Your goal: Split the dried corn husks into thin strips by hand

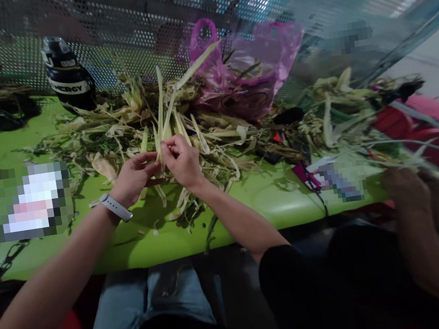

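Observation:
Both of my hands meet above the near half of the green table (265,196). Between them rises a bunch of long pale corn husk strips (160,107), fanning up and away from me. My right hand (182,162) is closed, its thumb and fingers pinching the strips near their lower end. From the left side, my left hand (133,180) grips the same lower end with bent fingers, a light watch on its wrist. The fingertips partly hide where the strips are held. A heap of dry husks and leaves (116,133) lies behind and beneath the hands.
A black bottle (71,82) and a pink plastic bag (248,83) stand at the back, before a perforated metal panel (120,25). A blurred-out phone (34,197) lies on the left. Another person's hands (406,186) are at the right, near more husks (327,115).

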A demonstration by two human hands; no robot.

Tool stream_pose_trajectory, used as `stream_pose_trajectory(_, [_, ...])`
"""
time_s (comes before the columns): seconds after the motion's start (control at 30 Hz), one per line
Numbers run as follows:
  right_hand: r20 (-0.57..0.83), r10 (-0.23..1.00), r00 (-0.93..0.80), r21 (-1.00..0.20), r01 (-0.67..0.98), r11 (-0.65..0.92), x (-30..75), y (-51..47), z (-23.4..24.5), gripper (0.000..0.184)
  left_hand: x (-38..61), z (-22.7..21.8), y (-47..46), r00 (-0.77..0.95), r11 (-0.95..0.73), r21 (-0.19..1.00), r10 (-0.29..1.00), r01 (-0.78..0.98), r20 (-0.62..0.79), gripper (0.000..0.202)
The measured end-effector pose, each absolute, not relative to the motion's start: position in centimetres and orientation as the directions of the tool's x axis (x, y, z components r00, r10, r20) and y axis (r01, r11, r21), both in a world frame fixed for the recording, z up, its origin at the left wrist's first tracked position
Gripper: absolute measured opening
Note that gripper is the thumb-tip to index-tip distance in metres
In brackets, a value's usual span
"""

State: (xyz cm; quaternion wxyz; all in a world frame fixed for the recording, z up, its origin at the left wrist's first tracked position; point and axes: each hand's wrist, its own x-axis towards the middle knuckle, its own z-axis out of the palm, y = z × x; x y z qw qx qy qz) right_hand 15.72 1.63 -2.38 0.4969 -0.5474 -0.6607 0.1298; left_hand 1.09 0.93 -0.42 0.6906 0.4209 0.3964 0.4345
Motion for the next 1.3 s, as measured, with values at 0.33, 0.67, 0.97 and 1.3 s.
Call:
stream_pose_trajectory(0.33, [0.480, 0.870, 0.114, -0.824, 0.400, 0.402, 15.5, 1.6, -2.0, 0.027, 1.3, -0.6, 0.9, 0.283, 0.224, 0.945, 0.947, -0.237, -0.154, 0.016])
stream_pose_trajectory(0.67, [0.472, 0.874, 0.116, -0.820, 0.423, 0.386, 15.7, 2.3, -2.7, 0.028, 1.4, 0.0, 0.5, 0.357, 0.268, 0.932, 0.918, -0.244, -0.171, 0.015])
stream_pose_trajectory(0.97, [0.472, 0.879, 0.062, -0.807, 0.432, 0.403, 15.7, 1.9, -2.4, 0.025, 0.9, -0.2, 0.8, 0.396, 0.223, 0.943, 0.911, -0.246, -0.112, 0.025])
stream_pose_trajectory(1.3, [0.148, 0.981, -0.128, -0.600, 0.776, 0.192, 16.9, 1.4, -0.1, 0.022, -0.3, 0.4, 2.2, 0.169, 0.062, 0.965, 0.985, -0.254, -0.019, 0.022])
